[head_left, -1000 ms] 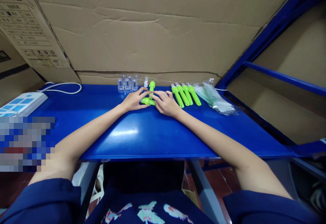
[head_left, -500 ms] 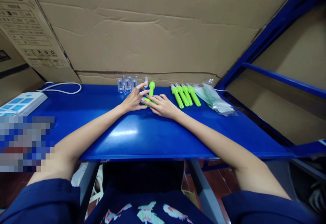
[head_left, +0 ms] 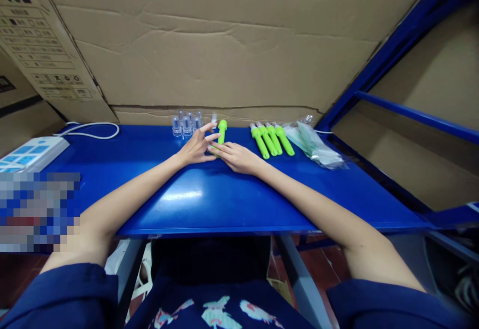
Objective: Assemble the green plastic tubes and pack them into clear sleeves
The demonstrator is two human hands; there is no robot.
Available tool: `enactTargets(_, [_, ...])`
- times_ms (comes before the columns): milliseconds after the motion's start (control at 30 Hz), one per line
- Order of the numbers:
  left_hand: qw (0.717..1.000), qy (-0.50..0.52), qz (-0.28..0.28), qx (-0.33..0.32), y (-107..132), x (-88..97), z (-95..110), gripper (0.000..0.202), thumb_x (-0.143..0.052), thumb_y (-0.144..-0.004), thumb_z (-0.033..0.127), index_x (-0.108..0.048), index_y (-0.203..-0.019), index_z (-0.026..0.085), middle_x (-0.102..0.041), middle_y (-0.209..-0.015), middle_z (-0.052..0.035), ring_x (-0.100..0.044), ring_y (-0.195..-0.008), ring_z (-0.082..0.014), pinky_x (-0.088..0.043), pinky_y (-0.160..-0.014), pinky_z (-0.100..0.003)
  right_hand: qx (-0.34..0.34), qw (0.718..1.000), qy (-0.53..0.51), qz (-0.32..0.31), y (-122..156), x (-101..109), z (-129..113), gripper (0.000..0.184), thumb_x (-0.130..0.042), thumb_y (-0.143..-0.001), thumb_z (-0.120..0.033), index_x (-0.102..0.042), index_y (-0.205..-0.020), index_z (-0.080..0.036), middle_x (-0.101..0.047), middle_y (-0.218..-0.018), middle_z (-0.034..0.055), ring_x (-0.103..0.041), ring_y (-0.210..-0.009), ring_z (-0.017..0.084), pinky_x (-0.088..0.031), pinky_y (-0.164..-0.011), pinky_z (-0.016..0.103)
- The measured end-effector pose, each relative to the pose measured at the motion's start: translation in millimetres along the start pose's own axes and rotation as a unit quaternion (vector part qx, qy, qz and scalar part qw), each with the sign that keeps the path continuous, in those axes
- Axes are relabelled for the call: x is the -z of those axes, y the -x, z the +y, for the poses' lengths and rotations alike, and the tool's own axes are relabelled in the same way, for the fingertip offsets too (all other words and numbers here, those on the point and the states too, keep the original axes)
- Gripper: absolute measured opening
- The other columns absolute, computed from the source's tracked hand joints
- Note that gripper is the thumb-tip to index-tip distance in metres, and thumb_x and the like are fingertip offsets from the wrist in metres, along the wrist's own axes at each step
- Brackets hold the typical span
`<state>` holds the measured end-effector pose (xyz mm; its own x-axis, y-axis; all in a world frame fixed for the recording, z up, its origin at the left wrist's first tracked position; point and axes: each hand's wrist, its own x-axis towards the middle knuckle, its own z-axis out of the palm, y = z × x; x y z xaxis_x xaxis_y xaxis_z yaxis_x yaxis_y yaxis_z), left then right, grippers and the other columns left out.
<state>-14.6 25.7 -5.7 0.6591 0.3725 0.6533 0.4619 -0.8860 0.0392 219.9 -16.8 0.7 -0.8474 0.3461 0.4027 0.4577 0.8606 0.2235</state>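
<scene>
My left hand [head_left: 196,145] is closed around one end of a bright green plastic handle [head_left: 215,151], with its thumb and a fingertip against it and other fingers raised. My right hand [head_left: 239,157] grips the same handle from the other side, and its fingers hide most of it. Just beyond them, another green handle [head_left: 222,130] with a wider collar at its far end lies on the table. A small clear cap [head_left: 214,118] stands beside its head. Left of that stand several clear plastic cups [head_left: 186,126].
Several green handles with clear tips [head_left: 261,141] lie side by side at right, next to a clear plastic bag [head_left: 316,144] holding pale sheets. A white power strip [head_left: 45,148] with a cable sits left on the blue table [head_left: 145,189]. Cardboard [head_left: 224,45] walls the back; blue rails [head_left: 415,119] stand right.
My right hand's fingers have shifted over the held green handle and now cover more of it. My left hand stays almost in the same place.
</scene>
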Motion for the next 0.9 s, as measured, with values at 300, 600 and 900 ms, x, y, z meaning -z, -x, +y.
enactTargets(300, [1.0,-0.007,-0.024,0.006,-1,1.9,3,0.059,-0.071,-0.084,0.041,-0.045,-0.136,0.029,-0.037,-0.153,-0.0169,-0.053,-0.132,-0.0336,-0.044,-0.11,-0.058,0.0,1.0,0.002,-0.024,0,3,0,0.058,-0.039,-0.098,-0.013,-0.043,-0.156,-0.012,-0.053,-0.154,0.0118,-0.061,-0.106,0.029,-0.054,-0.095,0.051])
enactTargets(600, [1.0,0.015,-0.01,-0.017,2,-1.6,-1,0.063,-0.072,-0.085,0.047,-0.043,-0.138,0.027,-0.036,-0.152,-0.0193,-0.051,-0.135,-0.0323,-0.046,-0.11,-0.055,0.007,0.997,-0.061,-0.038,3,3,-1,0.06,-0.036,-0.099,-0.011,-0.036,-0.158,-0.009,-0.044,-0.159,0.0167,-0.057,-0.125,0.03,-0.049,-0.105,0.053])
enactTargets(900, [0.987,-0.15,-0.049,0.038,-14,46.7,26,0.058,-0.053,-0.097,0.05,-0.044,-0.149,0.024,-0.031,-0.161,-0.0203,-0.034,-0.149,-0.0371,-0.032,-0.119,-0.056,-0.095,0.993,-0.059,-0.03,11,1,4,0.076,-0.032,-0.092,-0.001,-0.021,-0.165,-0.017,-0.032,-0.166,0.0146,-0.057,-0.113,0.028,-0.049,-0.102,0.055])
